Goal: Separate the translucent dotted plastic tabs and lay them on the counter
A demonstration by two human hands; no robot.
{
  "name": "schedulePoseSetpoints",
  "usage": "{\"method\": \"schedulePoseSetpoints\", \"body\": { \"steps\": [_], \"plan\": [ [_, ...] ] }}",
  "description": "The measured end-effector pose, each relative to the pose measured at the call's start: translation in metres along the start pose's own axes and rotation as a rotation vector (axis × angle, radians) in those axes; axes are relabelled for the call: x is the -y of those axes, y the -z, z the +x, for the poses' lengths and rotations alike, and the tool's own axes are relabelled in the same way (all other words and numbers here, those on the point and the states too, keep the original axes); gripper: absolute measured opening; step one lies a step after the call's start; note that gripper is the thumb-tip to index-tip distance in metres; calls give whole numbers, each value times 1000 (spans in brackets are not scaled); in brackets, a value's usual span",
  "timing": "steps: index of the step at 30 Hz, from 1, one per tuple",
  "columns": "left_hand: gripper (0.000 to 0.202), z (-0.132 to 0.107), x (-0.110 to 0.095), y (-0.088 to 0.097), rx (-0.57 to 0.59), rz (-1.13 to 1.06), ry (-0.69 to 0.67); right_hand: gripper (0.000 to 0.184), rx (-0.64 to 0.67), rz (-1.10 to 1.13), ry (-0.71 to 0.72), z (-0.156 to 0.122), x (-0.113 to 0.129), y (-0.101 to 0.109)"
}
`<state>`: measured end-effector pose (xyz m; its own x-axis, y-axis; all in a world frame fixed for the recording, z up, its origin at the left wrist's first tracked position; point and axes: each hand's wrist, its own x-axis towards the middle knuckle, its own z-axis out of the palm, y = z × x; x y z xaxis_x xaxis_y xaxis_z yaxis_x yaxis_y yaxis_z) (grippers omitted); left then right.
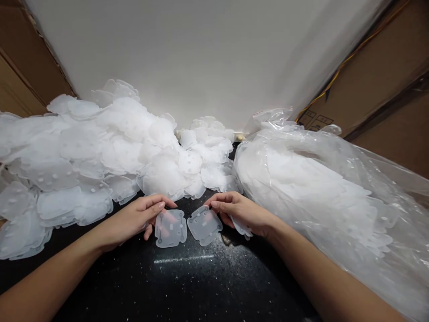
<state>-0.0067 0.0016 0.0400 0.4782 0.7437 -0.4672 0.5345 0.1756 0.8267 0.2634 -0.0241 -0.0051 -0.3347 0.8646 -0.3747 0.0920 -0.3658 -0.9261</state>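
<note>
Between thumb and fingers, my left hand (147, 214) pinches a translucent white plastic plate (171, 228), squarish with notched edges and small holes. A second plate of the same kind (204, 226) is gripped at its upper edge by my right hand (237, 210). The two plates hang side by side above the black tabletop (187, 281), nearly touching. More translucent plates (242, 227) show under my right palm; whether that hand grips them I cannot tell. Just behind my hands lies a heap of loose plates (124, 138).
A clear plastic bag (315, 188) full of such plates lies at the right. A smaller pile of plates (211, 152) sits at the middle back, before a pale wall (208, 58). Cardboard boxes stand at the left (27, 58) and right (378, 80).
</note>
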Motion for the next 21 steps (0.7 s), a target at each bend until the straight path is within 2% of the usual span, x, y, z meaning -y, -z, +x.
{"method": "schedulePoseSetpoints", "body": {
  "steps": [6,11,14,16,18,19,21],
  "plan": [
    [51,-1,-2,0,6,-5,3,21,-5,-36,9,-2,0,0],
    [48,1,4,1,32,2,-25,19,-26,-80,8,-2,-1,-1],
    [44,1,6,2,38,19,-36,23,-123,-71,44,-4,0,1],
    [42,0,6,2,40,13,-37,26,-218,-66,119,-7,3,5],
    [43,-1,5,2,49,-19,-28,27,-250,-117,208,-13,8,9],
    [44,-1,5,2,56,-42,-25,26,-211,-166,233,-16,11,10],
    [46,-2,5,1,64,-79,-22,24,-7,-286,212,-21,15,12]
  ]
}}
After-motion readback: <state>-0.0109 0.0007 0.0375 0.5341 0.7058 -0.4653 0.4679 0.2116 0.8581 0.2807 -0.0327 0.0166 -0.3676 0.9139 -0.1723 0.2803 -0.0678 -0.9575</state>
